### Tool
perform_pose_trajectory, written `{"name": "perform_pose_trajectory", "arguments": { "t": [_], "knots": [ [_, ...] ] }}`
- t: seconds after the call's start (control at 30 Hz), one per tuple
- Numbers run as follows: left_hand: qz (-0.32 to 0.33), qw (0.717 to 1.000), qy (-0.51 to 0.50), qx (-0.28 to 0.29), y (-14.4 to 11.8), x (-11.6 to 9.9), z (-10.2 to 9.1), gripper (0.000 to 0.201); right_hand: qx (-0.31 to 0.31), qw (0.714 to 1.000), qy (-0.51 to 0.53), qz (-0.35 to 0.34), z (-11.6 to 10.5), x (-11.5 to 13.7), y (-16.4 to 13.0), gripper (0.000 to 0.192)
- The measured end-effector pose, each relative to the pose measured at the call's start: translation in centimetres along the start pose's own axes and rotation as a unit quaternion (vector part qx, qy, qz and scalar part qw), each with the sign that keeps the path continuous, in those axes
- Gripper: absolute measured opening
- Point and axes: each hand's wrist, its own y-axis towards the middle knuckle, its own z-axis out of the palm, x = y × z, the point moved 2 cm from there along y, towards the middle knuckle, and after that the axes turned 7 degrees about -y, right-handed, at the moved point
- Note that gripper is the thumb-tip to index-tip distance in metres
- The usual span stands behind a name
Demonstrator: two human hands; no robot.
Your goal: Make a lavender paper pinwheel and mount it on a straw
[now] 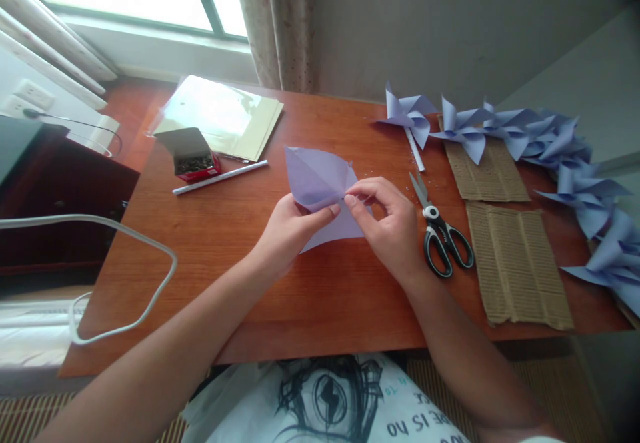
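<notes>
A lilac sheet of paper lies partly folded at the middle of the wooden table. My left hand pinches its lower left part, thumb on top near the centre. From the right, my right hand meets it, with its fingertips pressing the folded corners together at the paper's centre. Black-handled scissors lie shut just right of my right hand.
Several finished lilac pinwheels line the table's back right edge, above two corrugated cardboard pieces. A white stick, an open red box of pins and a plastic-wrapped paper pack lie at back left. A white cable loops off the left edge.
</notes>
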Motion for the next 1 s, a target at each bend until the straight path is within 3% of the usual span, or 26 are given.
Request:
{"name": "perform_pose_trajectory", "arguments": {
  "t": [0.7, 1.0],
  "knots": [
    [0.007, 1.000, 0.007, 0.003, 0.16, 0.02, 0.05, 0.033, -0.007, 1.000, -0.004, -0.002, 0.21, -0.15, -0.05, 0.011],
    [-0.041, 0.999, -0.009, -0.003, -0.19, -0.68, 0.51, 0.035, -0.018, 0.999, -0.030, -0.028, 0.15, 0.00, -0.19, 0.009]
  ]
}}
